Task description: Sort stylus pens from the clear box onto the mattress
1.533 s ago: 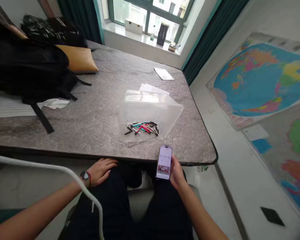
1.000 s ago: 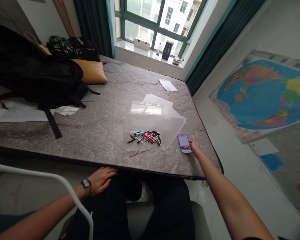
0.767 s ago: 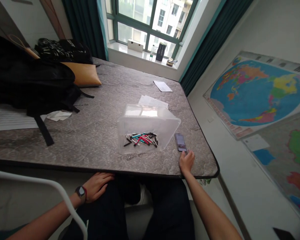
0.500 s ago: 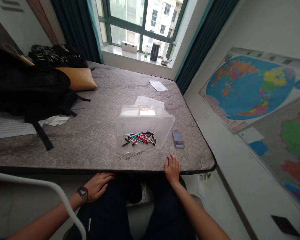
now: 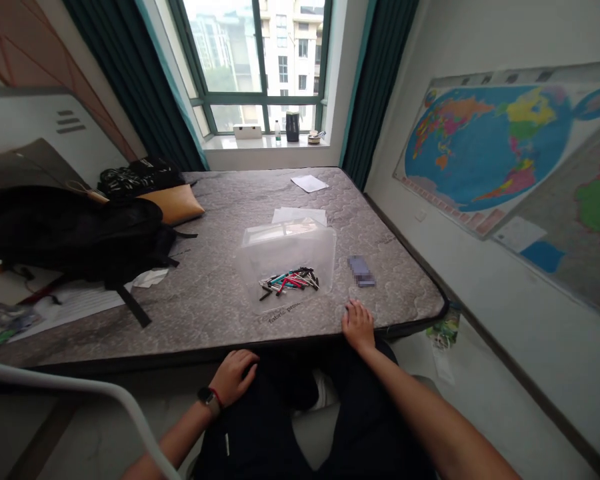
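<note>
A clear plastic box point(image 5: 300, 250) stands on the grey mattress point(image 5: 215, 307), with several coloured pens point(image 5: 289, 281) lying in it. A phone point(image 5: 361, 270) lies flat on the mattress just right of the box. My right hand point(image 5: 358, 325) rests palm down on the mattress's near edge, fingers flat and spread, holding nothing, a short way in front of the phone. My left hand point(image 5: 236, 375) lies flat on my left thigh, below the mattress edge, with a watch on its wrist.
A black backpack point(image 5: 75, 233) and an orange cushion point(image 5: 173, 203) fill the left of the mattress. Papers point(image 5: 300, 215) lie behind the box, another sheet point(image 5: 309, 183) further back. A white tube point(image 5: 80, 390) crosses the lower left. Wall maps point(image 5: 495, 140) hang right.
My right hand carried the phone from my lap to the mattress beside the box, let it go, and drew back to the near edge. The view has tilted upward.
</note>
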The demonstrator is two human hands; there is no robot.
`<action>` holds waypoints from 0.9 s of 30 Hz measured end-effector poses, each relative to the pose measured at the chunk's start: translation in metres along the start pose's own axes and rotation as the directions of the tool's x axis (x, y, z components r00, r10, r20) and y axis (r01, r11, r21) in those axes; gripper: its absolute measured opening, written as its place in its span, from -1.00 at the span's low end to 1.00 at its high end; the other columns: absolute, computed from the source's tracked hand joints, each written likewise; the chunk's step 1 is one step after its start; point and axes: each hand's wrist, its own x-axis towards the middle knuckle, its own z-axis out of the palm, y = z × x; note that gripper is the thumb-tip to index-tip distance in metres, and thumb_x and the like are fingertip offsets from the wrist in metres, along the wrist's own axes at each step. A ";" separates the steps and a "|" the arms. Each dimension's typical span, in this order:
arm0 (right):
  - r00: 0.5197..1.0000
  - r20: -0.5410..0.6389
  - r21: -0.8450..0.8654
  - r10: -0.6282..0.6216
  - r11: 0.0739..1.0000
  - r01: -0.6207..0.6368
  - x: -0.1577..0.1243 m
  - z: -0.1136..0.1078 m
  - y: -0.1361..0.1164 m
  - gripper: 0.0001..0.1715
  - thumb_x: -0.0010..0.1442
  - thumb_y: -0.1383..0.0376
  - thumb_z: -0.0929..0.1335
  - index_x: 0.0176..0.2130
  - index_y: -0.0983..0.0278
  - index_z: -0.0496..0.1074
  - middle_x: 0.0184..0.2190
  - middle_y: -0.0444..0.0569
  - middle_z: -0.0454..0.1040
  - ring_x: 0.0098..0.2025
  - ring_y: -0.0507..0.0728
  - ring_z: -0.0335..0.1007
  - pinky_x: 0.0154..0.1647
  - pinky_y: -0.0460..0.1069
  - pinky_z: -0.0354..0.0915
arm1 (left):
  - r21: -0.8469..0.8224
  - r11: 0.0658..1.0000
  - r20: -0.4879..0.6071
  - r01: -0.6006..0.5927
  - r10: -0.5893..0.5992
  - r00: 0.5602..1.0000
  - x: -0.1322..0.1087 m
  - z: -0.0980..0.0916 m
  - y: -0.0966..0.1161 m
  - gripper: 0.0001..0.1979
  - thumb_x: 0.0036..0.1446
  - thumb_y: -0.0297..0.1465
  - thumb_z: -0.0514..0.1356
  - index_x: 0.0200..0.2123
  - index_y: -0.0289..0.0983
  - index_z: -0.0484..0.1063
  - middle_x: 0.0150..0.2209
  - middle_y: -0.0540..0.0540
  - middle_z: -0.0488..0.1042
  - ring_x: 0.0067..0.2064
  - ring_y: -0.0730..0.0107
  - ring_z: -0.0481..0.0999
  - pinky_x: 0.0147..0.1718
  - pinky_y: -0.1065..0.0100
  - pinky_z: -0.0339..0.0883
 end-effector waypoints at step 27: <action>0.987 0.122 -0.132 0.102 0.988 -0.086 0.055 0.015 0.020 -0.75 0.22 0.26 0.24 -0.32 0.29 0.46 -0.22 0.11 0.36 -0.19 0.22 0.20 -0.20 0.06 0.10 | -0.563 0.726 -0.178 0.394 -0.572 0.800 0.144 -0.041 -0.086 -0.43 0.14 -0.40 0.10 0.24 -0.23 0.20 0.05 -0.21 0.49 -0.07 0.23 0.55 0.01 0.15 0.37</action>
